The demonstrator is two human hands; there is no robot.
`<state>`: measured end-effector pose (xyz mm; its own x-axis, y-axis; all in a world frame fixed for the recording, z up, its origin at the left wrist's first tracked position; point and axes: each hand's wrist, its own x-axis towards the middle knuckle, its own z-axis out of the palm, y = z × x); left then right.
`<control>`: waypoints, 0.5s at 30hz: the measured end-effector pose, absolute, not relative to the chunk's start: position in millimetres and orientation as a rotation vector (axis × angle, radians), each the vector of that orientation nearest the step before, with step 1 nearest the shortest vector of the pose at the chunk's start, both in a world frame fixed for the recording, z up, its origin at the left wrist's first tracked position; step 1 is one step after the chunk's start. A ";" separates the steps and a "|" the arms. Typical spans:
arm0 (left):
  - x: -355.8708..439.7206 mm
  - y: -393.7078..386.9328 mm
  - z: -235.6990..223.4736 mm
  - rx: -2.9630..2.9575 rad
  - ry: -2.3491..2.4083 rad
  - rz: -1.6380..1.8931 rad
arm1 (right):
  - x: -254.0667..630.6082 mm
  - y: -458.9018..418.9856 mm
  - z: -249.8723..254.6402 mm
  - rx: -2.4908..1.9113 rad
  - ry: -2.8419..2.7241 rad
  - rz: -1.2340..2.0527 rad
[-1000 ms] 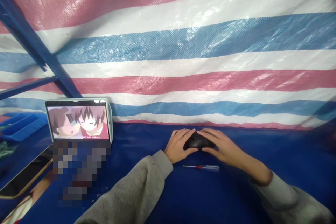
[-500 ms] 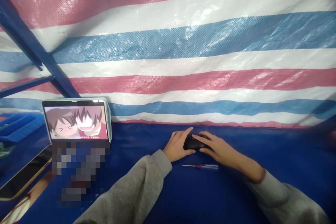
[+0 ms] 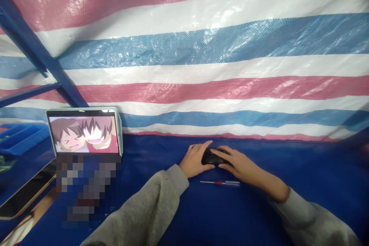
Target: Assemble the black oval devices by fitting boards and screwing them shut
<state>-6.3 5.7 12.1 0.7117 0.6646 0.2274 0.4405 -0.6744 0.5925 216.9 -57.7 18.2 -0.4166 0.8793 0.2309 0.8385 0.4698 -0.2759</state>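
Observation:
A black computer mouse lies on the blue tabletop, gripped from both sides. My left hand wraps its left end, thumb at the near edge and a finger over the far edge. From the right, my right hand holds the other end, with its index finger stretched across the top. Just nearer to me than the mouse is a small screwdriver with a clear and red handle, its shaft pointing left; neither hand touches it. The mouse's underside is hidden.
To the left, a tablet in a pale case stands upright, playing a cartoon. A phone sits near another person's arm, beside a pixelated patch. Blue trays are at far left. Striped sheeting closes off the back.
Both hands keep their hold on the mouse with barely any movement. The tablet's picture has changed slightly and its subtitle is gone.

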 end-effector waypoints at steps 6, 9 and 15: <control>-6.8 6.3 10.8 2.432 0.832 0.604 | 214.2 -58.1 16.5 -1.480 -2.391 0.153; -6.7 6.4 10.6 2.431 0.833 0.599 | 214.1 -57.3 14.2 -1.483 -2.376 0.140; -6.3 6.5 10.6 2.429 0.850 0.593 | 215.0 -55.7 12.3 -1.455 -2.354 0.163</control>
<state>-6.3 6.5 10.6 0.7107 0.6638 0.2330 0.4482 -0.6825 0.5774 215.0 -55.7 12.3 -0.4001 0.8824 0.2474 0.8400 0.4611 -0.2860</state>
